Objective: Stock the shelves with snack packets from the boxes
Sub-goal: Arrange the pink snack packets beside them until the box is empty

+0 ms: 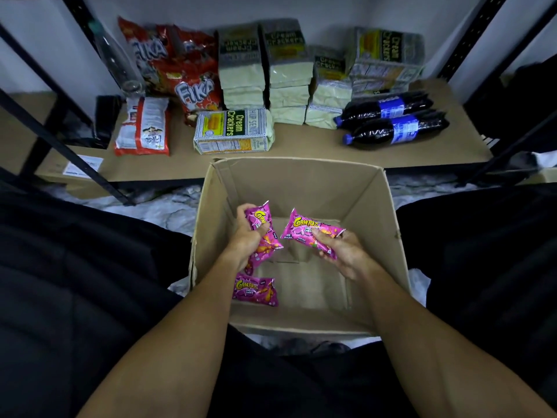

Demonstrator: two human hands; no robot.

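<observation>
Inside the box (355,206), left hand (245,239) fingers closed on pink packets (262,233); right hand (343,251) fingers pinch another packet (307,232); third packet (254,289) lies below left fingers

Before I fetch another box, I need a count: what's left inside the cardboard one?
One pink Corntoz packet lies on the cardboard box floor. The left hand and right hand hold others; the near corner is hidden.

Low tan board shelf (301,152) in a black metal frame. On it: red Fika snack bags (193,89), stacked cream-cracker packs (289,76), one pack lying flat in front (233,131), two dark cola bottles (391,119) on their sides.
</observation>
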